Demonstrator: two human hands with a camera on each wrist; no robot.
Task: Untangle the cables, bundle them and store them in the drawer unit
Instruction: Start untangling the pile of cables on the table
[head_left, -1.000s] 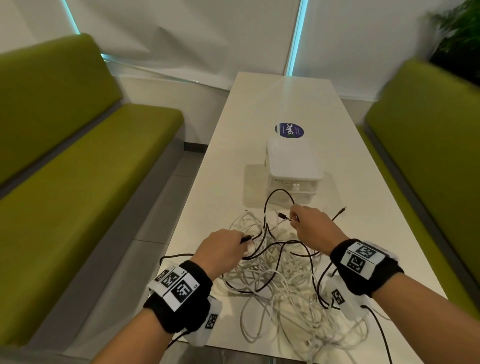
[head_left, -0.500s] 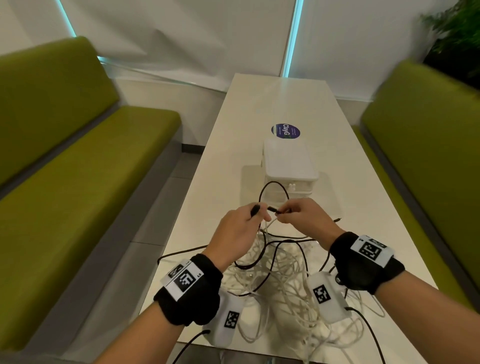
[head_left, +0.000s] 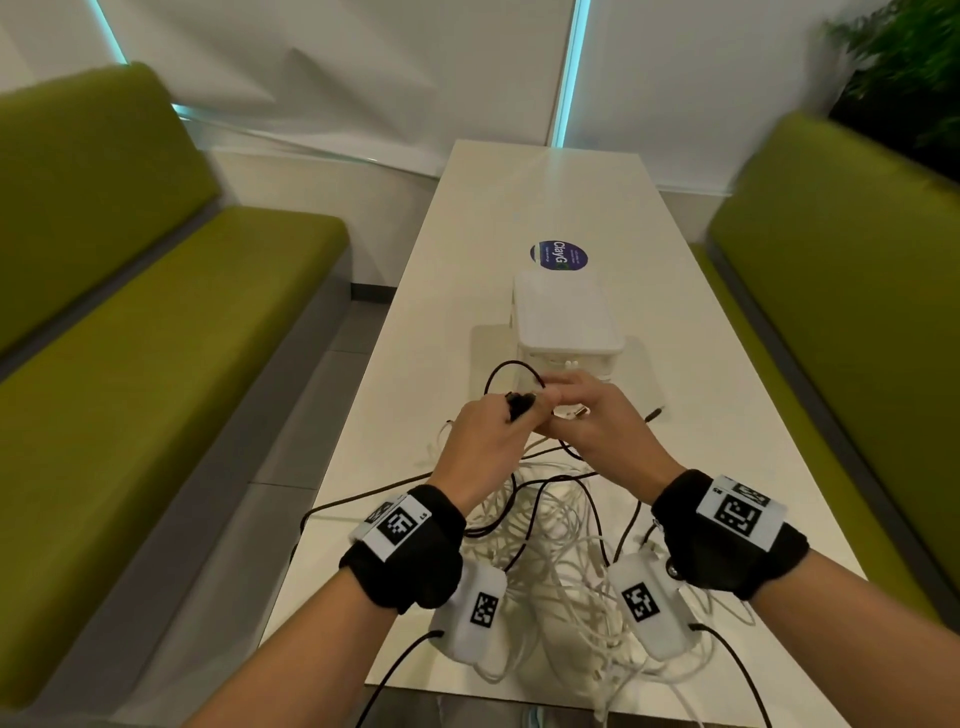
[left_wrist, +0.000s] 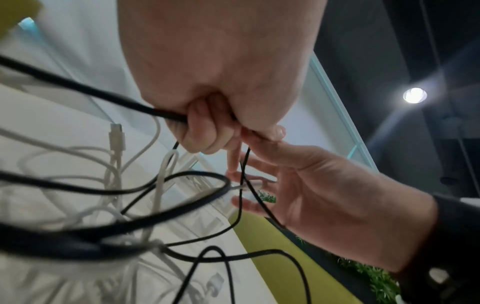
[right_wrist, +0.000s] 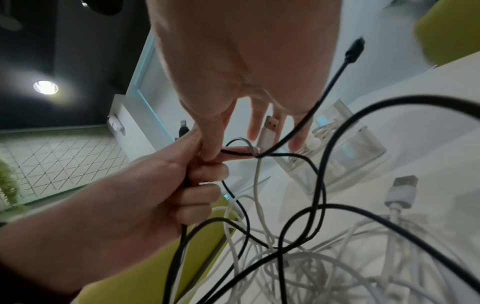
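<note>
Black cable (head_left: 511, 371) runs through both hands, which are raised together just above a white table (head_left: 691, 364) and touching at the fingertips. The left hand (head_left: 488, 441) is curled into a fist around that cable near its dark plug (head_left: 519, 404), probably to anchor one end while the rest is worked free. The right hand (head_left: 597, 426) pinches a thin stretch of the same black cable between thumb and forefinger, its other fingers spread loosely; a white plug (right_wrist: 269, 131) stands among those fingers, though whether it is gripped cannot be told. Below and between the wrists lies the tangle (head_left: 550, 561): many white cables looped over one another with black cable threaded through, resting on the near end of the table, some strands hanging over its edge. Lifting one cable clear of the heap likely helps show where it crosses the others. Just beyond the hands stands the small white drawer unit (head_left: 566, 317), its drawers closed as far as can be seen, placed within easy reach for storing bundles later. Nothing is bundled yet, so the work appears to be at an early untangling stage. Green benches (head_left: 171, 338) line both sides of the table.
</note>
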